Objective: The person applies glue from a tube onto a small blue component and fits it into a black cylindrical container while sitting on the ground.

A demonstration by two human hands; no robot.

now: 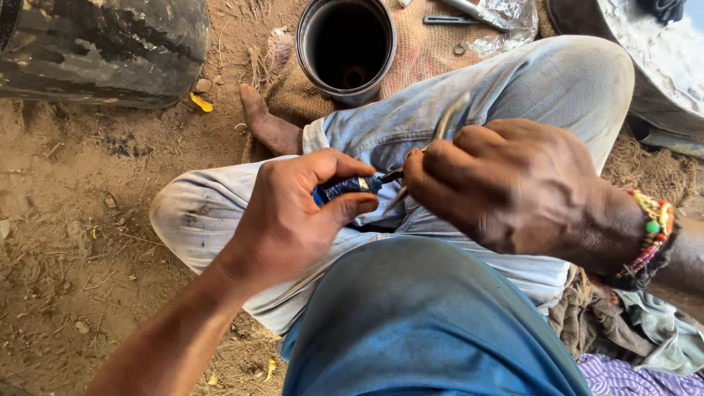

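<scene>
My left hand (293,213) grips a small dark blue handle (343,188) of a tool over my lap. Its metal tip (392,176) points right and meets my right hand (506,183). That hand is closed on a thin curved metal piece (444,125) that sticks up and to the left from the fist. Both hands hover above my crossed legs in pale jeans (513,88). A beaded bracelet (653,231) circles my right wrist.
A dark metal cylinder (346,45) stands open on burlap ahead of my knee. A large black drum (103,48) lies at top left. A big metal pan rim (660,66) sits at top right. Crumpled foil (499,15), cloth rags (645,345) and bare dirt ground (66,242) surround me.
</scene>
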